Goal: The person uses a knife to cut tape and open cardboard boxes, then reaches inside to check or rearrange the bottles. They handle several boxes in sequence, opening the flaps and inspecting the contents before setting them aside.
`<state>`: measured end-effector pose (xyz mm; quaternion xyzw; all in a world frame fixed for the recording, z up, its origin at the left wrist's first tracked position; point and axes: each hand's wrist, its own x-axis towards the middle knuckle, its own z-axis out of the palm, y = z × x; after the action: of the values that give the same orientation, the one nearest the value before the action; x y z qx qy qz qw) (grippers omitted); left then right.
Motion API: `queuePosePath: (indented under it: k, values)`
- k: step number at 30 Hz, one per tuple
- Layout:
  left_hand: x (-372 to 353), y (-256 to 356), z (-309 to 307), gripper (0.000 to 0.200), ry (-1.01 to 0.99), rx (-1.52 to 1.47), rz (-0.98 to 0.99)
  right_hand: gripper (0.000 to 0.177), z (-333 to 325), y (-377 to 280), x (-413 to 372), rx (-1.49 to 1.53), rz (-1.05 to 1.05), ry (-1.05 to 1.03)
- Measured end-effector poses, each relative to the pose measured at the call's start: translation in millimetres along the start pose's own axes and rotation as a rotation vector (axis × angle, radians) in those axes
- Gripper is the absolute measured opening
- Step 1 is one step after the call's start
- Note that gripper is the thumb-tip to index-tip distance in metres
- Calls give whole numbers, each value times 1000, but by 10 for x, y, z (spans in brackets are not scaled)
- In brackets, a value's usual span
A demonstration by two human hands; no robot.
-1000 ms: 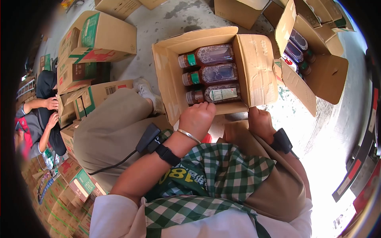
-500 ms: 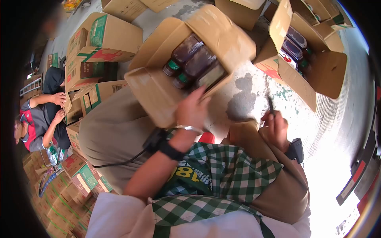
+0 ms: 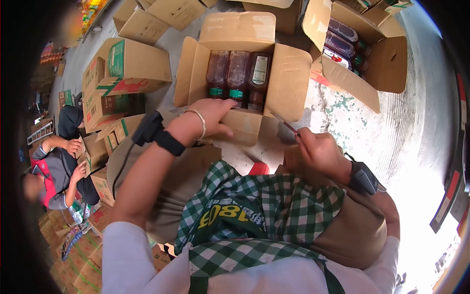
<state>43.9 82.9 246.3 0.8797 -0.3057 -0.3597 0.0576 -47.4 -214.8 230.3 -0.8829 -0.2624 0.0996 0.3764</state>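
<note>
In front of me an open carton (image 3: 237,30) stands tilted, with its flaps folded out. Three bottles of dark liquid lie in it: two with green caps, such as the middle bottle (image 3: 238,71), and one with a white label (image 3: 260,68) facing up. My left hand (image 3: 210,117) is over the carton's near edge, fingertips by the bottle caps and thumb spread apart over the near flap. Beside the carton's right near corner, my right hand (image 3: 320,151) pinches a thin dark tool (image 3: 291,128), its tip pointing toward the carton.
Another open carton (image 3: 391,63) with similar bottles stands at the right. Several cartons (image 3: 147,63) are at the left. A seated person (image 3: 56,166) handles a box there. Stacked boxes (image 3: 81,257) fill the lower left, and a red object (image 3: 259,169) shows between my knees.
The carton has turned more upright and square to me. My left hand has shifted left to its near edge; my right hand has moved left with the thin tool.
</note>
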Motion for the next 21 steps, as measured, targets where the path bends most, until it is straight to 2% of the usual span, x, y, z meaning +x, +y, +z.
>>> queuePosePath:
  k: [2, 4, 5, 7, 14, 16, 19, 21]
  values:
    - [66, 21, 244, 37, 84, 95, -64, 11, 127, -4, 50, -17, 54, -38]
    - [174, 163, 475, 33, 458, 154, -228, 10, 196, 29, 124, 1, 61, -64]
    - [196, 282, 512, 33, 459, 152, -218, 10, 217, 52, 157, -4, 69, -61]
    - [200, 513, 614, 30, 606, 40, -309, 9, 238, 94, 188, -117, 18, -17]
    - [233, 535, 688, 27, 690, 53, -303, 8, 190, 128, 226, -244, 7, 83]
    - [233, 530, 719, 22, 712, 40, -293, 14, 197, 150, 224, -427, -60, 61]
    - [222, 543, 718, 14, 710, 58, -282, 15, 246, 160, 265, -472, -90, 124]
    - [220, 542, 730, 11, 740, 50, -265, 15, 298, 118, 354, -501, -53, 90]
